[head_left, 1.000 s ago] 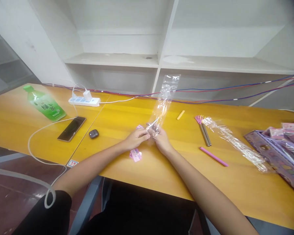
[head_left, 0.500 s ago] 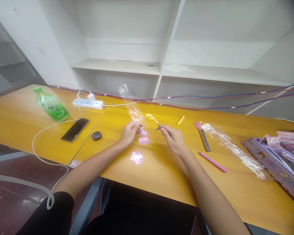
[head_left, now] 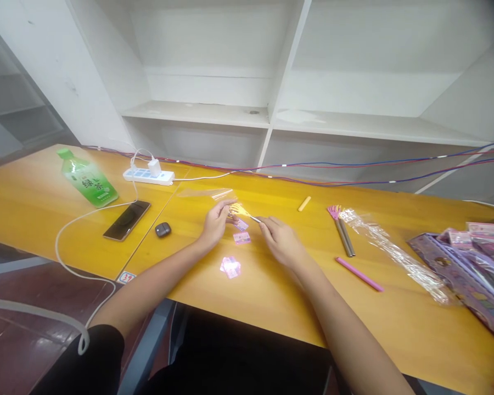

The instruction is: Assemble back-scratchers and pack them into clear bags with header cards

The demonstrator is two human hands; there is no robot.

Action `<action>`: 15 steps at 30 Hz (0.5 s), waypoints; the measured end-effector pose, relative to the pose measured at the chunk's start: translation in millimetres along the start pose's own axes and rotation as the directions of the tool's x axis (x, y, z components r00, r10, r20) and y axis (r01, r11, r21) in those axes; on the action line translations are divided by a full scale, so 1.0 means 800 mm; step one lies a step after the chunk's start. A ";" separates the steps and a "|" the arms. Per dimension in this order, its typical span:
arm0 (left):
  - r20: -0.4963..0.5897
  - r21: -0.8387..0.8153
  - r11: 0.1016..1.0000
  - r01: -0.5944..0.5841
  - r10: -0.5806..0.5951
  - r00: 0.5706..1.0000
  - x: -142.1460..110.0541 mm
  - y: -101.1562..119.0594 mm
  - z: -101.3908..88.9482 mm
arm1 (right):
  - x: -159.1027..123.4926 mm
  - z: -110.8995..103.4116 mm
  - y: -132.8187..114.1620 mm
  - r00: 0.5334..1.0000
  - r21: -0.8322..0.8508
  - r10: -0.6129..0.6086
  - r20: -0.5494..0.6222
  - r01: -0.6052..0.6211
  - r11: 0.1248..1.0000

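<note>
My right hand (head_left: 283, 240) is closed around the metal handle of a back scratcher, whose yellow claw-shaped head (head_left: 239, 209) points left. My left hand (head_left: 215, 224) is closed at the end of a clear plastic bag (head_left: 214, 193), which is blurred and stretches left behind the fingers. The yellow head comes right up to the left fingertips; whether they touch is hard to tell. Small pink-purple cards (head_left: 242, 237) lie below the hands, with an overlapping bunch of cards (head_left: 231, 267) nearer the table edge.
Rightward lie a yellow stick (head_left: 304, 204), pink and yellow back scratchers (head_left: 344, 233), a pink tube (head_left: 359, 274), crumpled clear wrappers (head_left: 395, 252) and a purple box (head_left: 444, 274). Leftward are a green bottle (head_left: 88, 180), phone (head_left: 127, 220), black earbud case (head_left: 163, 230) and power strip (head_left: 149, 175).
The back scratcher came out of the clear bag, and my hands parted. Since then the right hand has brought the yellow head left to the left fingers. The bag has dropped leftward onto the table.
</note>
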State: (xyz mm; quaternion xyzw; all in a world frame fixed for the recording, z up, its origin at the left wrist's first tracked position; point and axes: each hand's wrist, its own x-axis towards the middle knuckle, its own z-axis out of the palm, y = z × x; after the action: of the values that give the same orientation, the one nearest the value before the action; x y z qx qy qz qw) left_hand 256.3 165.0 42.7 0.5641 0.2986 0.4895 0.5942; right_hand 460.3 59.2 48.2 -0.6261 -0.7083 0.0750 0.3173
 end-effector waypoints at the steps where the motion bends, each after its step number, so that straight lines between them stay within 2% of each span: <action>1: -0.001 -0.018 1.000 0.004 -0.004 1.000 0.001 -0.001 0.000 | 0.000 0.001 -0.001 1.000 0.009 -0.004 0.001 0.004 1.000; 9: 0.051 -0.060 0.994 0.092 -0.089 0.995 0.003 -0.015 0.004 | 0.001 0.007 -0.002 1.000 -0.022 -0.007 -0.006 0.006 1.000; 15: 0.040 -0.108 0.991 0.075 -0.071 0.997 0.004 -0.003 0.000 | 0.002 -0.005 -0.002 1.000 -0.038 0.000 0.012 0.000 0.999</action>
State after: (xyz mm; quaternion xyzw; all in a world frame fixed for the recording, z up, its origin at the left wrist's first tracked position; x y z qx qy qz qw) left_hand 258.0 168.4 41.0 0.5279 0.2810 0.4730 0.6470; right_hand 461.0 59.1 52.6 -0.6315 -0.7115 0.0654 0.3011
